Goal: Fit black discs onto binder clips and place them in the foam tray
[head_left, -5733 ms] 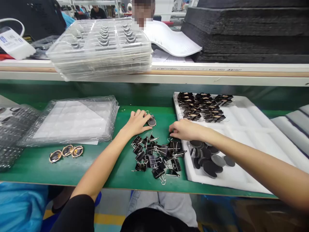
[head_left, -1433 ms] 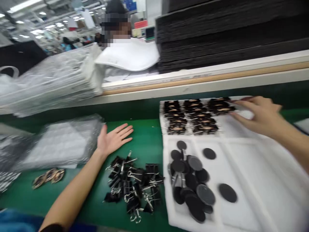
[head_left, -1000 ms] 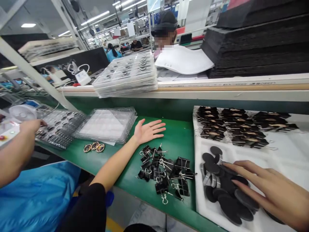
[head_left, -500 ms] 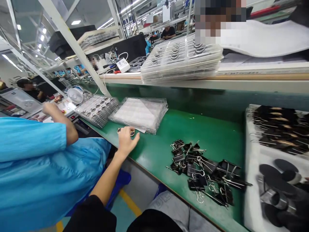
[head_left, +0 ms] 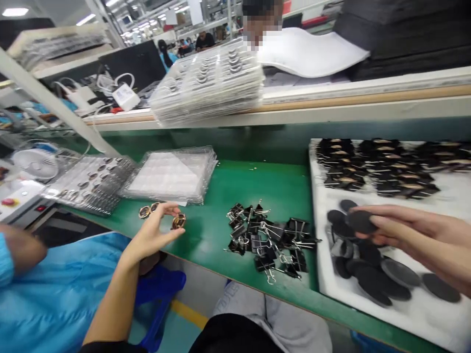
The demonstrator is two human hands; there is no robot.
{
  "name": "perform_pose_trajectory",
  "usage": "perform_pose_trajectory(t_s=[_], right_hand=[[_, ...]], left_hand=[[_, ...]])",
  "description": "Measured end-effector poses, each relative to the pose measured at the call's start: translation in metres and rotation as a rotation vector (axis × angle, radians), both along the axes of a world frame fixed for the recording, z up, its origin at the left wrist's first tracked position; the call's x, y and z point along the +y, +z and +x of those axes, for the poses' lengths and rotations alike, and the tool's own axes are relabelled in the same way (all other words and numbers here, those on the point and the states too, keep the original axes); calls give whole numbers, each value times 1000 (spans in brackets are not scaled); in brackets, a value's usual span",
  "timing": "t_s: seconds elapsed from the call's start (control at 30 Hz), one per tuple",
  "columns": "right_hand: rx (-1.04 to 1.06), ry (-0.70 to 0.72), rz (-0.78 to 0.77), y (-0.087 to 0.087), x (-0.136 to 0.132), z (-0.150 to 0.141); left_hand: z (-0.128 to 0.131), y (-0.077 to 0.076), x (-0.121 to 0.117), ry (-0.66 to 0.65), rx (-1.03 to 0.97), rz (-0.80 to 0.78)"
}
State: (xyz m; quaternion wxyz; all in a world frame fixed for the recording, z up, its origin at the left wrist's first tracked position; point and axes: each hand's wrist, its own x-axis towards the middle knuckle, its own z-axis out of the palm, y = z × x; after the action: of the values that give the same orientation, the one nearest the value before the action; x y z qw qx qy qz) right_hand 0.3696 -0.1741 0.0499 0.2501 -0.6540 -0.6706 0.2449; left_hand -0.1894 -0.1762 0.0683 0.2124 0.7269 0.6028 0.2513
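While my left hand (head_left: pixel 149 238) closes its fingers narrowly on 1 gold-rimmed piece (head_left: pixel 179 221) left of centre in the frame, 2 matching pieces (head_left: pixel 144 212) lie beside it on the tabletop (head_left: pixel 235 184), where I counted 3 earlier. My right hand (head_left: pixel 419 235), out of view a moment ago, pinches 1 black disc (head_left: pixel 361 222) at the right, above more discs (head_left: pixel 371 284) in 1 white tray (head_left: pixel 447 193).

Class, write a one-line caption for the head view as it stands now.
Left hand grips a gold-rimmed piece, right hand a black disc, with binder clips piled between.
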Motion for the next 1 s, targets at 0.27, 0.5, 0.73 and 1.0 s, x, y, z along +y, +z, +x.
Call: perform_pose_trajectory(t_s=[0.27,0.5,0.73,1.0], right_hand=[[314,109,140,43,53,-86],[-46,432,383,0,134,-108],[-187,769,259,-25,164,-128],[-274,598,239,4,131,-112]], left_hand=[[179,-5,128,-528,-14,82],[202,-72,195,-790,-133,10],[199,-66,183,-719,-29,31],[206,-76,184,-652,-86,119]])
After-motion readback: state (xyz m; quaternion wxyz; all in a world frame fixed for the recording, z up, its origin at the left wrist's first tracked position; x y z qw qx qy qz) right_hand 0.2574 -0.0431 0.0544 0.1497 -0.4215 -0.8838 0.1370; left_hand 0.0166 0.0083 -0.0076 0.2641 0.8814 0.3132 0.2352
